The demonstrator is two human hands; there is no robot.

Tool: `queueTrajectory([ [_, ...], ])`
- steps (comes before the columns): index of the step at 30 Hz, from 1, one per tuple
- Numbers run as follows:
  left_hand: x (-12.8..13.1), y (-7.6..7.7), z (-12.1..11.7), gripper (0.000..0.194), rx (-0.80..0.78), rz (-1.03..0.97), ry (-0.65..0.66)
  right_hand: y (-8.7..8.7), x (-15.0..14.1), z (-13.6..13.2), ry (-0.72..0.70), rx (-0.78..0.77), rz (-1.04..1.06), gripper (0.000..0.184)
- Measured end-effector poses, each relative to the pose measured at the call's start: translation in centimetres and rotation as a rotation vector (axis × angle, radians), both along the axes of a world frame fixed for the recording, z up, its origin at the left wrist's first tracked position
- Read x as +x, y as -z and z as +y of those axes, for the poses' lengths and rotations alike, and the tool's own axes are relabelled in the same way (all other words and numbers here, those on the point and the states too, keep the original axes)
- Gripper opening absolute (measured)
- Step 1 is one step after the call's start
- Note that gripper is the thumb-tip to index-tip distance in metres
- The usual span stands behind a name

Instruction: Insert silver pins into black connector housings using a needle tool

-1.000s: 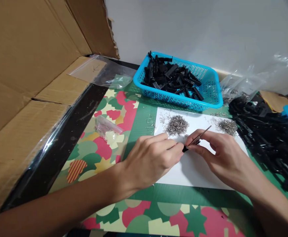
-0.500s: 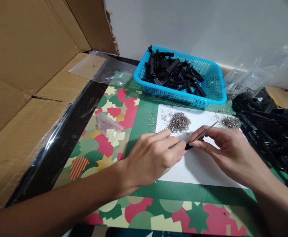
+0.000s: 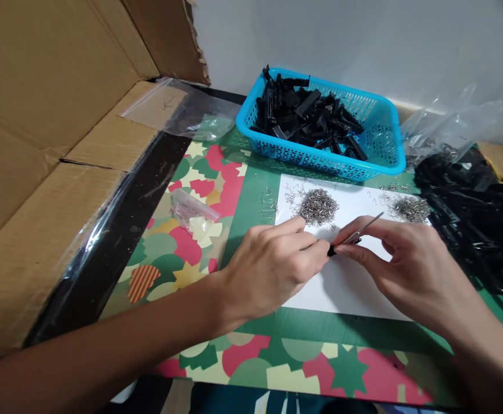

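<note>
Over the white paper, my left hand (image 3: 284,261) is closed, its fingertips pinching one end of a small black plastic part (image 3: 331,250) that is mostly hidden. My right hand (image 3: 400,253) meets it from the other side, thumb and forefinger closed on slim metal tweezers (image 3: 366,226). One end of the tweezers points up and to the right; the other lies by the black part between my hands. Just beyond my fingers is a pile of small bent metal pieces (image 3: 319,207). A second pile of metal pieces (image 3: 410,208) sits past my right hand.
A blue basket (image 3: 320,164) of black plastic parts stands at the back. More black parts (image 3: 471,213) are heaped at the right, by a clear plastic bag (image 3: 458,123). Small plastic bags (image 3: 193,210) lie at the left, beside a cardboard wall (image 3: 61,75).
The view has shifted slightly, so the basket and piles sit higher and further right. My hands keep the same hold close together, with little visible change.
</note>
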State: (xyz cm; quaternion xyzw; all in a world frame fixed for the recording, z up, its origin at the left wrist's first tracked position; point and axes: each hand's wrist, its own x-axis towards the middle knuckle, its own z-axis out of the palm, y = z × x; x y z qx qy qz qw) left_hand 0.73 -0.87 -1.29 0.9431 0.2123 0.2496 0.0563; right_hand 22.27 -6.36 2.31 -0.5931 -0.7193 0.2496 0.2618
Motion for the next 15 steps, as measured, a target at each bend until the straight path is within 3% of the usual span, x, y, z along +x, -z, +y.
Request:
queueTrajectory([
  [8,-0.1,0.1,0.4,0.015,-0.084,-0.05,0.041,0.2,-0.2,-0.2,0.05,-0.054,0.12,0.012],
  [15,0.0,-0.1,0.0,0.011,-0.159,-0.253,0.103,-0.2,4.6,1.3,0.264,0.02,0.695,0.012],
])
